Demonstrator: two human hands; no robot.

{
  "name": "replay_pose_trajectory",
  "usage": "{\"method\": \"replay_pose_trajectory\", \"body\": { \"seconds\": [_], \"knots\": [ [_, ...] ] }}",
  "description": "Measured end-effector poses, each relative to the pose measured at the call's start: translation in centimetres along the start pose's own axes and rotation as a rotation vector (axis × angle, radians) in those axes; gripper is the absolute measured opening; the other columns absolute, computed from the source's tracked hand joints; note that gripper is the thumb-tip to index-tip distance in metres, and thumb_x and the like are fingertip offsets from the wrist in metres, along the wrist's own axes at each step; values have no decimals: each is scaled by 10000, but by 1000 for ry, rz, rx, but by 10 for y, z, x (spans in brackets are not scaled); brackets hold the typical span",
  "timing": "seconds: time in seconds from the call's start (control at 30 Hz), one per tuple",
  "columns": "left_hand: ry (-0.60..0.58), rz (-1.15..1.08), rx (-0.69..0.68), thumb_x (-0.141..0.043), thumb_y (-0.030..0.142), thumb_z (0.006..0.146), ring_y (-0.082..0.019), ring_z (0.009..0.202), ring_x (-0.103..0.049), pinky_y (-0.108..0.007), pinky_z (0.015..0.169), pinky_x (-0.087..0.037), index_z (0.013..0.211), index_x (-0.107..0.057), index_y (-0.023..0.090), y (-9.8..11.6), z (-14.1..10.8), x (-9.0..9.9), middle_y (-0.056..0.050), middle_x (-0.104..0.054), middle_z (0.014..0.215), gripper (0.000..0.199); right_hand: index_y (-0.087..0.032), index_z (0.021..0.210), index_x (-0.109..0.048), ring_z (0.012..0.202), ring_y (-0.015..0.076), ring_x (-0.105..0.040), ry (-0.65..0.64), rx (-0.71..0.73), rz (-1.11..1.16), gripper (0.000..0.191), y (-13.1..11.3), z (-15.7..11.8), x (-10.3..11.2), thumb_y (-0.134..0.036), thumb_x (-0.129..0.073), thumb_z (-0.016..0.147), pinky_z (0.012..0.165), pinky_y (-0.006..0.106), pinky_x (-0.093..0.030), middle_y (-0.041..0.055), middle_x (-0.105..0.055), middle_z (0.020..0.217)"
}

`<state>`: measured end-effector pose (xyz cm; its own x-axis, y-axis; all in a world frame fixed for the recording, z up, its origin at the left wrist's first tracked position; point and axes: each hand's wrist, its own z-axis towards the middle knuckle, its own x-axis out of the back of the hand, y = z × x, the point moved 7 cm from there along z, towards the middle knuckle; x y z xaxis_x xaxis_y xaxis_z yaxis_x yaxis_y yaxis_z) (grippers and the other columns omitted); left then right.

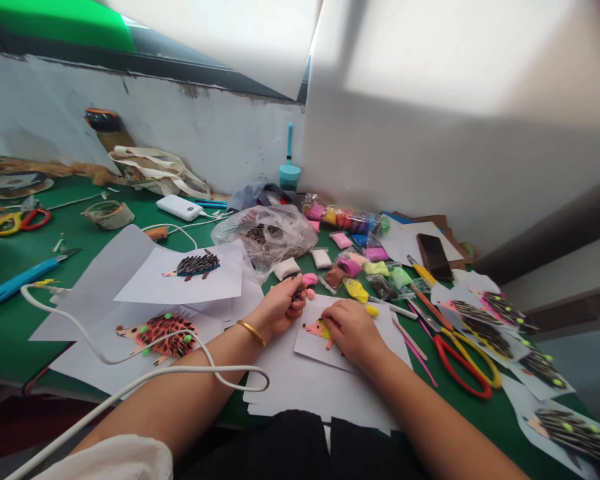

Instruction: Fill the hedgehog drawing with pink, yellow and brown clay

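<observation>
My left hand [280,307], with a gold bangle at the wrist, is curled closed around several dark striped sunflower seeds [299,291] above the paper. My right hand [354,333] rests over a small white sheet [307,348]. Its fingers are bent together on the yellow back of a clay hedgehog [312,329] with a pink face and feet. Whatever the right fingertips pinch is hidden. Just beyond the sheet lie a pink clay lump [309,279] and a yellow clay lump [372,311].
A clear plastic bag of seeds [265,235] and several clay packets [341,240] lie behind. Red-and-yellow scissors [463,367] and a phone [434,257] are at right. Finished hedgehog pictures [163,337] flank both sides. A white cable [145,383] loops across my left forearm.
</observation>
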<state>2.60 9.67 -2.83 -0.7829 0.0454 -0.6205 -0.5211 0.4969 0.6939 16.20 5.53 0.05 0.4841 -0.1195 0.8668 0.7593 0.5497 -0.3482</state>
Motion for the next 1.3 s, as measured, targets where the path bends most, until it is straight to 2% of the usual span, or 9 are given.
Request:
{"method": "replay_pose_trajectory", "body": {
  "seconds": [0.9,1.3],
  "knots": [
    [2,22,-6,-679,403,851,2,372,-309,-109,344,-149,780,-489,161,1,0,-1,35,-515,655,315,-196,814,-738,773,191,-559,-10,26,-102,136,0,0,-6,-176,-632,898,722,309,-380,52,-661,778],
    [-6,24,-8,-658,391,866,-2,377,-319,-115,344,-143,793,-507,156,2,-2,-2,30,-525,668,289,-188,901,-713,850,209,-571,-4,6,2,135,1,-3,3,-188,-581,927,791,333,-424,61,-671,846]
  ]
}}
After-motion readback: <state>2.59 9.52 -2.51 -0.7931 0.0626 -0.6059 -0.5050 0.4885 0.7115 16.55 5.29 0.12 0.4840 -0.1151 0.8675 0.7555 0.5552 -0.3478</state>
